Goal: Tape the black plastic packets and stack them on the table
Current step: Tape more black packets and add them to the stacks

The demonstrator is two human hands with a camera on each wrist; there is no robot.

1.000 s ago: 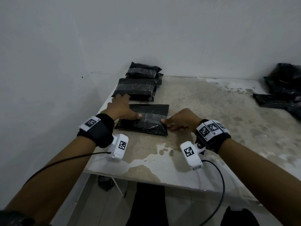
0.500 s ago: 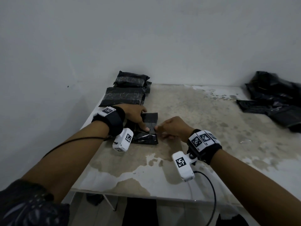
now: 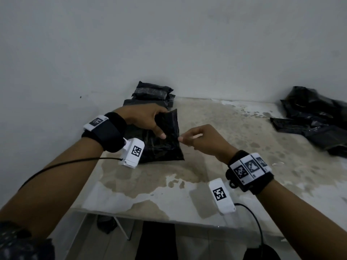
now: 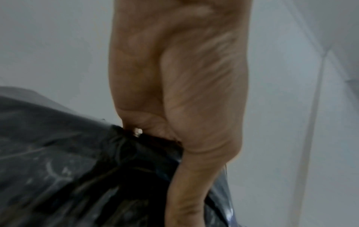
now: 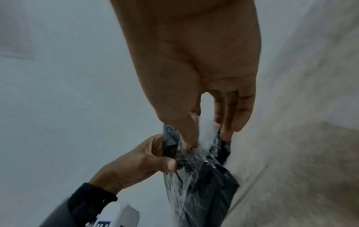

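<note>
The left hand [image 3: 145, 119] grips the far end of the black packet [image 3: 163, 141], fingers curled over its top edge, tilting it up off the table [image 3: 225, 139]. Its long axis runs from that grip toward the person. Just right of it, the right hand [image 3: 201, 139] pinches clear tape [image 5: 205, 133] at the packet's near right edge. A second ago the packet lay flat under both hands. The taped stack [image 3: 152, 95] sits just beyond the left grip, so that hand is nearer.

bare room | plain white wall [image 3: 169, 44] | stained table [image 3: 216, 132]
</note>
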